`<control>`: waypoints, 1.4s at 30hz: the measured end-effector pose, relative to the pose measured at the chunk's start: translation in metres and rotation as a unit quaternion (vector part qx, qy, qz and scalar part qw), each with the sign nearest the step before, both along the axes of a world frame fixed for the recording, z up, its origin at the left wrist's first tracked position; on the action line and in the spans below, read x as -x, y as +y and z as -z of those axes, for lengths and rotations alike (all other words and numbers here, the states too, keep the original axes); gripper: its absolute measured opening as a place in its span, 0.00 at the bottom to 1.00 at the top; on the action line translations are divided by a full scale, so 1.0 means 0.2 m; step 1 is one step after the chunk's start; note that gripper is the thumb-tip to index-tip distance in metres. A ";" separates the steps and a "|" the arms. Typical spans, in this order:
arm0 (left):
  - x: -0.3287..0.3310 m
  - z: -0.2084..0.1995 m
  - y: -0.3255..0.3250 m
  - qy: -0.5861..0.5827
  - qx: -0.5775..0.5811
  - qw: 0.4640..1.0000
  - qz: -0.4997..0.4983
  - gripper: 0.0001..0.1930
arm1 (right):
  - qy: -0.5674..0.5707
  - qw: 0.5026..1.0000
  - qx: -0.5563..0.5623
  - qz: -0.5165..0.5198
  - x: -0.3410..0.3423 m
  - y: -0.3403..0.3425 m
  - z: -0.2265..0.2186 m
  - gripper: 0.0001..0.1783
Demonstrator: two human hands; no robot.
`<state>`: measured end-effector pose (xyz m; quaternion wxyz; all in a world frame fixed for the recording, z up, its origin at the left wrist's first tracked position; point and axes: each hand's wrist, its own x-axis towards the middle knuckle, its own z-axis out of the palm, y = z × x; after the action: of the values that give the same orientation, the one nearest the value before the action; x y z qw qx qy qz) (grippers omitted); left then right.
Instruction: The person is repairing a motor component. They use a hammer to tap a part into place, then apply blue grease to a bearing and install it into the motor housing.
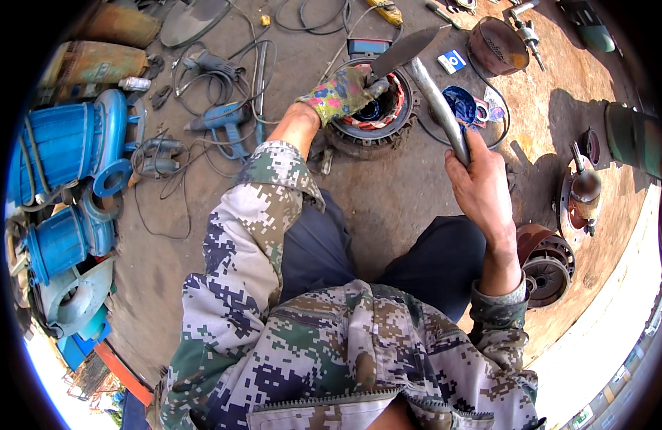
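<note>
My left hand [340,93], in a flower-patterned work glove, reaches into the upper left of a round motor stator [377,133] standing on the ground in front of me. Its fingers are curled by a short grey piece whose kind I cannot make out. Red and white winding shows around the stator's inner ring, with a dark ribbed casing outside. My bare right hand [480,183] is closed around the lower end of a hammer's metal tube handle [438,107]. The dark, long hammer head [410,49] is above the stator's upper right edge and hides part of it.
A blue heat gun [227,125], an angle grinder [215,66] and tangled cables lie left. Blue pumps [66,147] line the far left. Right of the stator are an open blue-lined tub [460,102], a rusty pot [497,46] and motor parts [546,276].
</note>
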<state>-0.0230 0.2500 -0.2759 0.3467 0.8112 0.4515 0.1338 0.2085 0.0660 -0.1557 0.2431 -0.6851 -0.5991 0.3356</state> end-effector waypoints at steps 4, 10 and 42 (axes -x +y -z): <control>-0.02 0.05 0.01 -0.012 -0.011 1.000 -0.003 0.19 | -0.040 0.998 -0.036 -0.021 0.00 0.02 0.02 0.27; 0.06 0.16 0.03 -0.096 -0.011 0.995 0.017 0.18 | -0.053 0.995 -0.086 0.024 0.08 0.01 -0.20 0.28; 0.05 0.05 -0.04 -0.149 0.029 0.988 0.038 0.10 | -0.007 0.999 0.022 0.046 -0.05 -0.11 0.03 0.12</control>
<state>-0.0331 0.2430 -0.2854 0.4388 0.7883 0.3670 0.2266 0.2176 0.0442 -0.1619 0.2394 -0.7195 -0.5609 0.3322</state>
